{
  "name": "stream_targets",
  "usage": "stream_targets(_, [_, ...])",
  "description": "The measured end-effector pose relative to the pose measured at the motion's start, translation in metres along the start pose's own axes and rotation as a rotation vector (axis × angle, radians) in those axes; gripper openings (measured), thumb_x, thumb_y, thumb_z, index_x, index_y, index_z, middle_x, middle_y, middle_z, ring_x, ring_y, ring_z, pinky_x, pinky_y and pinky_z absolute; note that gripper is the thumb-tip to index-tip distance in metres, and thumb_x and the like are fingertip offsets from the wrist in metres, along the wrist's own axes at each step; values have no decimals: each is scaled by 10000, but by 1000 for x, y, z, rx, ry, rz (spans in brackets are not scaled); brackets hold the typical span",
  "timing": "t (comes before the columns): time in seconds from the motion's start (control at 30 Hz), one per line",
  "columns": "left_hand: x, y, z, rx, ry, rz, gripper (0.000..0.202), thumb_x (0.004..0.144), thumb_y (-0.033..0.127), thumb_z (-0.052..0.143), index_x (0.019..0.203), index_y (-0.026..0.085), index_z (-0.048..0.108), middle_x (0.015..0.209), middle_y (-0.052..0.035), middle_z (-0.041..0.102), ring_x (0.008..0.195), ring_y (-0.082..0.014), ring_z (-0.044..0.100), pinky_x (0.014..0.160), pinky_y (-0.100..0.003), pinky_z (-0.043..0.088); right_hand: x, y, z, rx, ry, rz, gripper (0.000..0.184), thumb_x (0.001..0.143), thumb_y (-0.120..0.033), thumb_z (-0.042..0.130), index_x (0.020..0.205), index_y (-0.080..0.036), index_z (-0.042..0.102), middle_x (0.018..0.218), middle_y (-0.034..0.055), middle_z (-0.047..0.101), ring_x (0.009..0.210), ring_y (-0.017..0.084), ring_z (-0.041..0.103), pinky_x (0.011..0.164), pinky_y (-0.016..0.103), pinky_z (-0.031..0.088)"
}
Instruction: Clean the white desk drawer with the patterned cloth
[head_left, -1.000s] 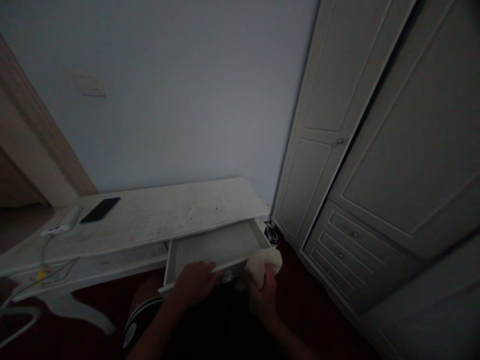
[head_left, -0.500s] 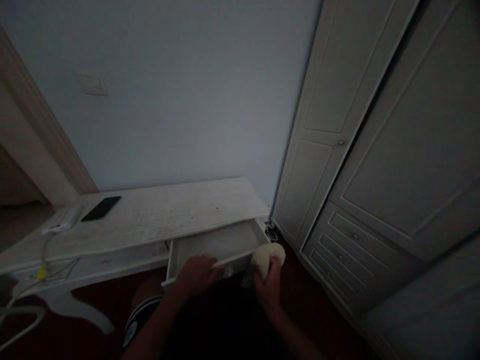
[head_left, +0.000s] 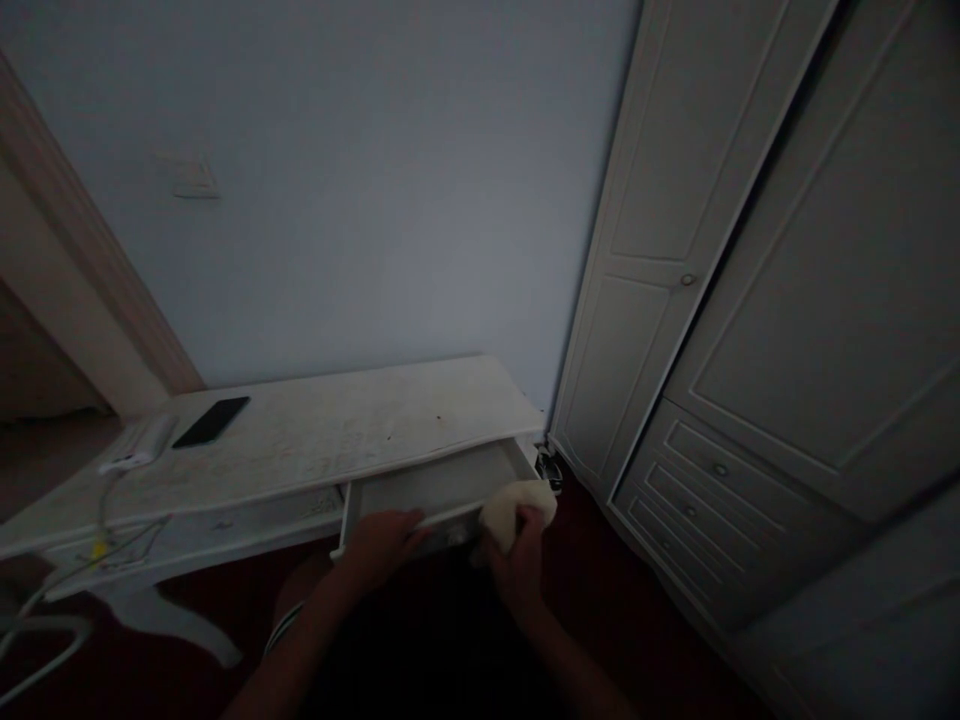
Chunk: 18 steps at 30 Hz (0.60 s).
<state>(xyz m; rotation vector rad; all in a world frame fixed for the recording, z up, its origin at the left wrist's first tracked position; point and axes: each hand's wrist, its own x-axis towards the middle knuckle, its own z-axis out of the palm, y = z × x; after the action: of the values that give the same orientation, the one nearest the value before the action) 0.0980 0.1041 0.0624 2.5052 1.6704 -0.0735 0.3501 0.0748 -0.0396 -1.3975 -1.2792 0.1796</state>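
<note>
A white drawer stands pulled out of the desk, its visible inside bare. My left hand is closed over the top edge of the drawer front, left of the round knob. In my right hand is a bunched cream-coloured cloth, pressed against the right part of the drawer front. The cloth covers that corner and hides some of my fingertips.
On the white desk top lie a dark phone and a white power strip with a cable hanging down. A white wardrobe with drawers rises at the right. Shoes sit on the dark red floor between desk and wardrobe.
My right hand has moved the cloth a little to the left along the drawer front. My left hand keeps its hold on the edge. The camera view has shifted slightly.
</note>
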Motion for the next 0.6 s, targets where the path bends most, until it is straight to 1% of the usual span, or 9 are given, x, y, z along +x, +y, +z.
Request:
stream_targets(0.07, [-8, -9, 5, 9, -25, -13, 466, 1054, 513, 339, 1235, 252, 681, 1103, -122, 787, 1068, -311, 731, 891, -388, 511, 9, 3, -9, 5, 55, 134, 544, 805, -450, 688, 1240, -194, 483, 1151, 130, 637, 1035, 322, 643, 895, 445, 528])
stream_targets(0.1, [-12, -14, 7, 12, -29, -20, 453, 1053, 502, 348, 1245, 254, 675, 1101, -120, 789, 1066, -311, 733, 888, -387, 512, 11, 3, -12, 4, 71, 170, 553, 811, -458, 682, 1252, -190, 481, 1168, 137, 640, 1045, 324, 645, 900, 445, 525])
stream_targets(0.17, [-16, -21, 10, 0, -20, -23, 458, 1053, 516, 341, 1247, 265, 671, 1095, -111, 789, 1058, -308, 734, 888, -388, 512, 10, -3, -10, 2, 57, 150, 527, 817, -430, 672, 1253, -195, 493, 1170, 133, 652, 1039, 318, 649, 891, 434, 524])
stream_targets(0.23, [-17, -26, 12, -50, -9, -12, 505, 1060, 546, 282, 1206, 282, 687, 1090, -95, 786, 1054, -293, 729, 899, -383, 508, 2, -14, 1, -4, 11, 14, 467, 812, -363, 656, 1231, -208, 522, 1135, 117, 665, 1017, 306, 650, 876, 423, 524])
stream_targets(0.3, [-13, -29, 12, -123, -41, 23, 565, 1064, 552, 218, 1202, 281, 695, 1112, -95, 779, 1062, -279, 715, 927, -380, 500, -9, -32, 20, -23, -57, -202, 405, 790, -296, 635, 1180, -215, 565, 1062, 106, 674, 973, 304, 645, 857, 426, 518])
stream_targets(0.37, [-8, -33, 10, -176, -85, 45, 593, 1052, 569, 220, 1280, 259, 672, 1163, -115, 768, 1088, -280, 696, 969, -384, 490, -19, -52, 42, -68, -154, -412, 340, 761, -255, 626, 1098, -219, 606, 975, 97, 677, 912, 300, 636, 827, 427, 506])
stream_targets(0.43, [-4, -37, 8, -234, -117, 40, 644, 1023, 634, 271, 1356, 221, 637, 1186, -129, 761, 1109, -288, 679, 1010, -392, 480, -27, -72, 63, -138, -296, -574, 279, 742, -258, 645, 1018, -216, 626, 922, 95, 678, 867, 291, 627, 795, 417, 496])
stream_targets(0.5, [-1, -40, 3, -300, -135, 19, 722, 1005, 702, 252, 1339, 203, 653, 1131, -106, 774, 1077, -279, 683, 1015, -388, 488, -34, -88, 80, -220, -421, -674, 242, 749, -296, 675, 968, -205, 626, 917, 106, 683, 854, 284, 625, 769, 405, 496])
stream_targets(0.6, [1, -42, -7, -404, -152, -42, 824, 1010, 723, 127, 1236, 194, 717, 1031, -65, 787, 1009, -247, 696, 989, -363, 507, -45, -102, 97, -279, -520, -787, 176, 818, -311, 659, 943, -195, 617, 899, 99, 687, 840, 260, 639, 742, 376, 506])
